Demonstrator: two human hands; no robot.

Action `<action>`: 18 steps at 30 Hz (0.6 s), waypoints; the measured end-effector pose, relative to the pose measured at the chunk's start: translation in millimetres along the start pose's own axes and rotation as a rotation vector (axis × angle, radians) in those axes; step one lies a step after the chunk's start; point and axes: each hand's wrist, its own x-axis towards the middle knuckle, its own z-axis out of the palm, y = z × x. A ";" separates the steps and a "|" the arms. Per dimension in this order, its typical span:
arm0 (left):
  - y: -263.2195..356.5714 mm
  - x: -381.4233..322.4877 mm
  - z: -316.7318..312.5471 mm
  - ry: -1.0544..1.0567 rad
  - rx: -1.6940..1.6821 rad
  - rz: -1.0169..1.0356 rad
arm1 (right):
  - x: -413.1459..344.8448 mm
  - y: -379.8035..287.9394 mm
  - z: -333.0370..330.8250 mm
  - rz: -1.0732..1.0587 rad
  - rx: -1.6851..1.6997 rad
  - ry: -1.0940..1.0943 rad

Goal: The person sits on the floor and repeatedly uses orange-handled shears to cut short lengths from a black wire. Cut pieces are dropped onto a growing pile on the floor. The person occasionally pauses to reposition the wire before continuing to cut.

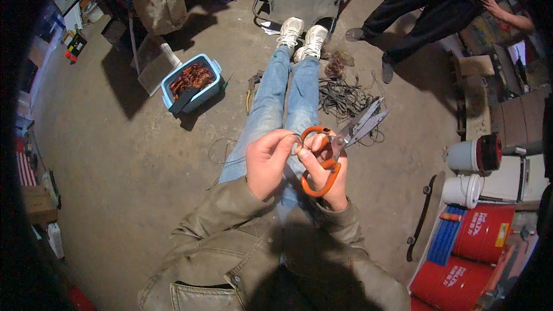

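Observation:
My left hand pinches a thin dark wire between thumb and forefinger, above my jeans. Facing it, my right hand holds a pair of scissors with orange-coated handles, a finger through one loop. The rust-marked blades stand apart and point up and to the right, away from the wire. My right thumb and fingertips also meet at the wire. Past the blades a tangled heap of dark cables lies on the floor beside my leg. Loose thin wire curls out near my left thigh.
A blue plastic tub of copper-coloured wire stands left, near pliers and a dustpan. Ahead is a folding cot. Another person's dark-trousered legs are at upper right. A skateboard, buckets and red drums line the right.

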 end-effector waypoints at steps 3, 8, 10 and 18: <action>-2.5 2.1 0.0 0.015 0.037 0.052 | 1.3 6.6 -8.2 -0.029 -0.032 -0.046; -3.6 3.7 0.0 0.024 0.037 0.047 | -1.1 10.4 -11.3 -0.055 -0.093 0.045; -3.4 3.7 1.4 0.027 0.045 0.039 | -1.9 9.4 -10.2 0.000 -0.001 0.106; -1.7 5.2 -2.9 -0.093 -0.025 -0.087 | -0.1 -1.4 -10.5 0.104 0.034 0.137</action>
